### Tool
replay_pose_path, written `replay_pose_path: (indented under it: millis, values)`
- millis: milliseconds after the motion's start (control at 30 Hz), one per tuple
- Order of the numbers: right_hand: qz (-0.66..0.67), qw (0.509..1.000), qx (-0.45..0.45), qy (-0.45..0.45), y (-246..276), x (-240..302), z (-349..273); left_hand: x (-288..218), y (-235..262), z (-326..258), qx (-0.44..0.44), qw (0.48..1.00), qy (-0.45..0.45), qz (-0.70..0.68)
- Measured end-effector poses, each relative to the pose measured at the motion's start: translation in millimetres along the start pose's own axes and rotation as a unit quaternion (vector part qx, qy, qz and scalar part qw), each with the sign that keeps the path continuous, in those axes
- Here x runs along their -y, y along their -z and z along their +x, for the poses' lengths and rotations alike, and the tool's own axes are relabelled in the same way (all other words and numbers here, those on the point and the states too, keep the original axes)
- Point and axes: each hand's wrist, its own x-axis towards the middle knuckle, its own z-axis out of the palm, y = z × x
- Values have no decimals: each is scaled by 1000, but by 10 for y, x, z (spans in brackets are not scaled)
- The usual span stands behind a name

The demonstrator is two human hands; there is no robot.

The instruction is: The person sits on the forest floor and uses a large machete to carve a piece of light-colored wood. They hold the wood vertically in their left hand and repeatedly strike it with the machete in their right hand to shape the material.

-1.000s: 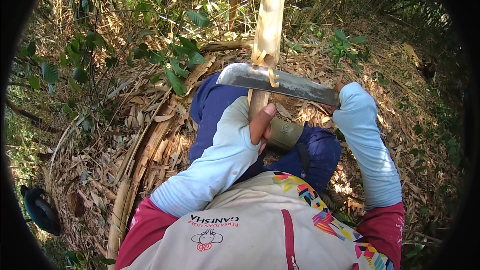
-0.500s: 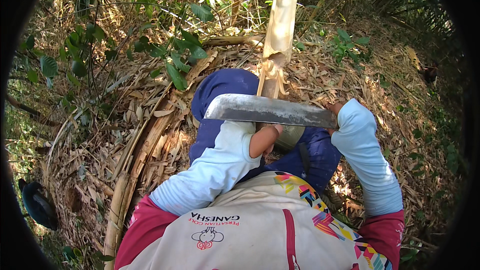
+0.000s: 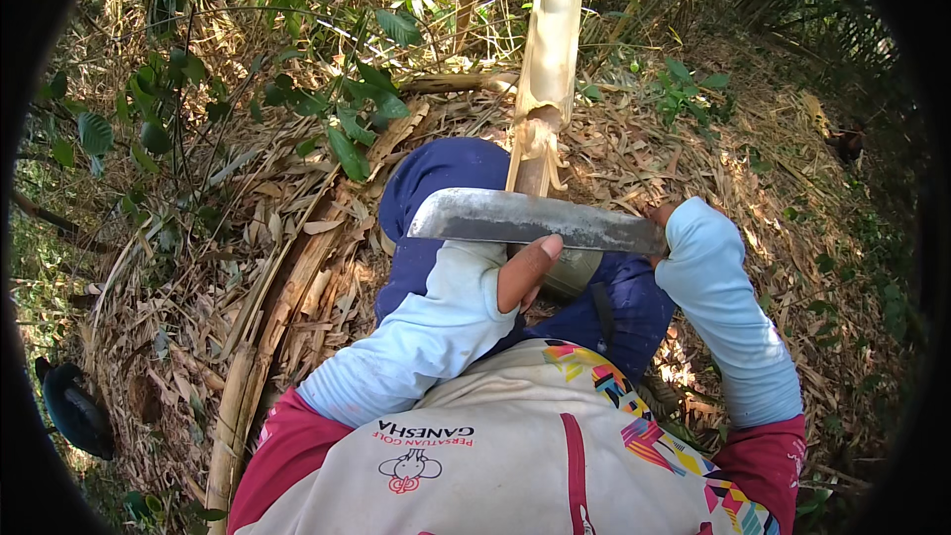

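Note:
A machete (image 3: 535,219) with a wide, worn grey blade lies crosswise over my lap, its broad tip to the left. My right hand (image 3: 662,216) is closed at the machete's handle end, partly covered by the blade and the light-blue sleeve. My left hand (image 3: 525,273) is below the blade, its thumb stretched up to the lower edge; the other fingers are mostly hidden. Beneath the blade, a split bamboo length (image 3: 551,45) runs away from me between my legs. Its far part is a pale open trough, with torn strips near a node; its near part is greenish and rounded.
My blue-trousered knee (image 3: 441,173) is left of the bamboo. Dry leaf litter (image 3: 287,213) covers the ground. A long split bamboo strip (image 3: 243,386) lies at left. Leafy shrubs (image 3: 347,114) stand ahead to the left, and a dark rounded object (image 3: 77,411) lies at far left.
My left thumb has risen and stretched out to the blade's lower edge. The blade's left end has dipped very slightly. My right hand has barely moved.

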Motion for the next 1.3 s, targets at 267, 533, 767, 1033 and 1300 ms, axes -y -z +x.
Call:
replay_pose_path:
  millis: [267, 533, 767, 1033, 1300]
  values:
    - [-67, 995, 43, -68, 94, 28, 58, 37, -62, 37, -48, 994, -89, 50]
    - [-68, 991, 51, -101, 186, 65, 64, 22, -130, 84, -59, 995, -76, 6]
    - [-60, 970, 139, -190, 279, 72, 234, 4, -184, 117, -81, 993, -90, 6]
    - [25, 936, 218, -276, -5, -286, 742, 20, -183, 96, -102, 991, -30, 78]
    - [4, 988, 81, -131, -144, -326, 549, -9, -156, 53, -82, 992, -44, 83]
